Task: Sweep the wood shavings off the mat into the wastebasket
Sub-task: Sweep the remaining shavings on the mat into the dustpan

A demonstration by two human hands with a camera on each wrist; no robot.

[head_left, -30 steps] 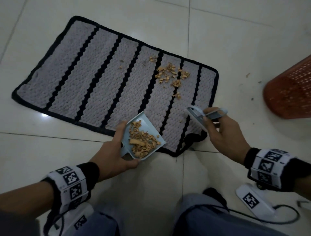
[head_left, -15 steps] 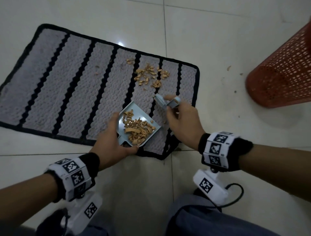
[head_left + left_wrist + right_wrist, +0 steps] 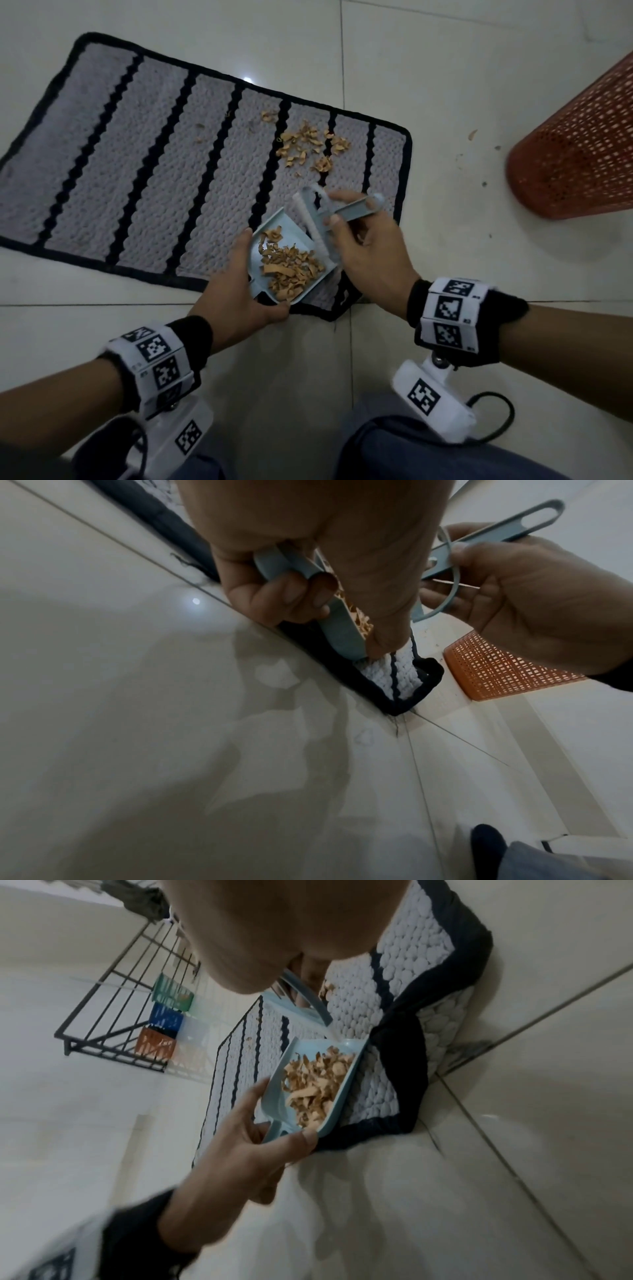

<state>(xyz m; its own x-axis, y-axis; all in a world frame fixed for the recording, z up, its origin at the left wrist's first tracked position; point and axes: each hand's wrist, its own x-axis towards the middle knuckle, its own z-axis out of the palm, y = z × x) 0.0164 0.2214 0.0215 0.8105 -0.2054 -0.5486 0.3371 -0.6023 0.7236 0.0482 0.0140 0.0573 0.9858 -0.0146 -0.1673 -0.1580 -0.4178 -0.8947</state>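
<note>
A grey mat with black stripes lies on the tiled floor. A loose heap of wood shavings sits near its right end. My left hand grips the handle of a small pale blue dustpan, which holds a pile of shavings above the mat's near right corner. My right hand grips a pale blue hand brush, its head lying against the dustpan's right edge. The dustpan and its shavings also show in the right wrist view. The orange mesh wastebasket stands to the right.
A few stray shavings lie on the floor between mat and wastebasket. A black wire rack with coloured boxes stands beyond the mat's far end. My knees are at the bottom edge of the head view.
My right hand has brought the brush leftward, from the mat's right edge to the dustpan's rim. The left hand keeps the loaded dustpan in about the same spot.
</note>
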